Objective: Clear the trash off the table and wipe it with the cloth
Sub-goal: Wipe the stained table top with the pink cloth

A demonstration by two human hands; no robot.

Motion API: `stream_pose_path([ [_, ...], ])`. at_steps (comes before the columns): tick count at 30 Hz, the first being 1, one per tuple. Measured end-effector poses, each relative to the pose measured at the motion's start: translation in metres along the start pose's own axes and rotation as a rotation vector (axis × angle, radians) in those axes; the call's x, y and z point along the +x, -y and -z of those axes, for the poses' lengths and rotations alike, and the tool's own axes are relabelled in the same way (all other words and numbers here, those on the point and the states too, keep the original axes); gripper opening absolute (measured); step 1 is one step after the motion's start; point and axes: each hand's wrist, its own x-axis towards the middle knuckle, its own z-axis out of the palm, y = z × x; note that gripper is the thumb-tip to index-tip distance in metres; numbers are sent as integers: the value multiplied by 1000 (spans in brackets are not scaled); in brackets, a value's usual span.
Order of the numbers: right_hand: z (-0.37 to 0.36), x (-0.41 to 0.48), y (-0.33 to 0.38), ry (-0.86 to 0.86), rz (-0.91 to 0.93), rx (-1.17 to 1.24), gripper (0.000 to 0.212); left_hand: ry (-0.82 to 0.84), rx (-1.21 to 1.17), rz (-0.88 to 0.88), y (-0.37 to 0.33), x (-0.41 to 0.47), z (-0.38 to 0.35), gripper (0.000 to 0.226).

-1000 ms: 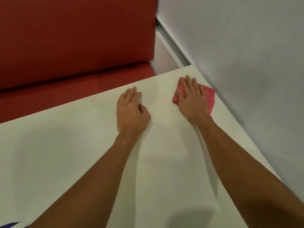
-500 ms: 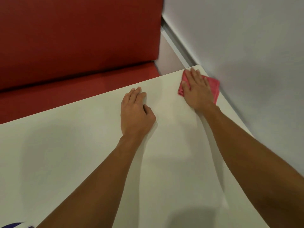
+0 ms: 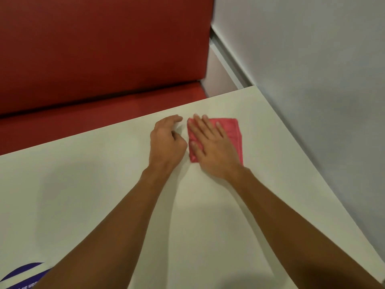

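Note:
A folded pink cloth (image 3: 233,130) lies flat on the white table (image 3: 104,184), near the far edge. My right hand (image 3: 210,147) presses down on the cloth with its fingers spread flat, covering the cloth's left and middle part. My left hand (image 3: 164,140) rests on the bare table right beside it, fingers loosely curled, holding nothing. The two hands almost touch. No trash shows on the table.
A red padded bench (image 3: 93,59) runs beyond the table's far edge. A grey wall (image 3: 312,80) borders the table on the right. A white and purple printed object (image 3: 23,274) peeks in at the bottom left corner.
My right hand has slid the cloth from the far right corner to the left and nearer, until it sits next to my left hand. The left hand's fingers have curled slightly.

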Motion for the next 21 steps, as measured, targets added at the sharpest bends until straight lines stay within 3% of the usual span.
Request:
stream_pose_path([
  [3,2,-50,-8,16,22,-5,63,8,90,-43,11,-11,35,46],
  [8,8,-19,-33,-35,-414,-6,68,-31,181,-48,41,-22,90,40],
  [11,6,37,-15,-37,-516,-5,69,-64,177,-26,51,-27,114,39],
  [13,4,62,10,-21,-454,-9,67,-58,194,-19,59,-31,125,39],
  [16,-3,64,70,13,-217,-5,66,-27,244,-13,69,-34,134,40],
  [19,-10,19,117,42,69,-21,64,-9,244,-4,75,-42,139,41],
  [21,-10,-25,112,49,199,-18,62,0,225,-9,74,-46,140,41],
])
